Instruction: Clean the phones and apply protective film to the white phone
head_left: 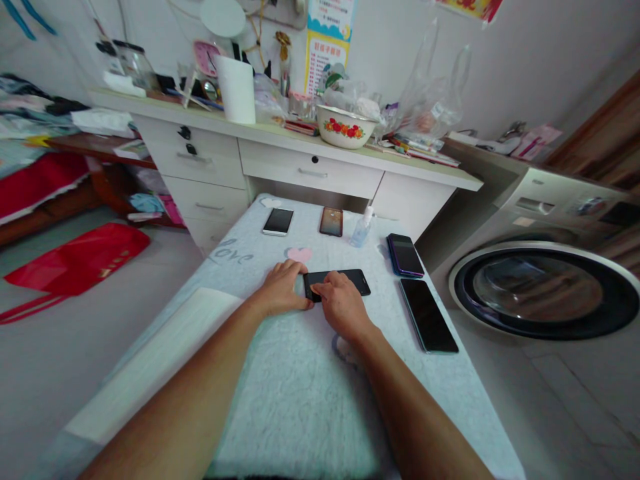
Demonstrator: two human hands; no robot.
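On the left half of the phone (357,281), flat on the table (300,400), my right hand (343,303) bunches its fingers; I can't tell if they grip anything. My left hand (285,288), fingers half-parted, clasps the phone's left end; I'd brace there, press lightly, mind the bottle (361,231) beyond.

Slim black phone (358,281), flat and sideways
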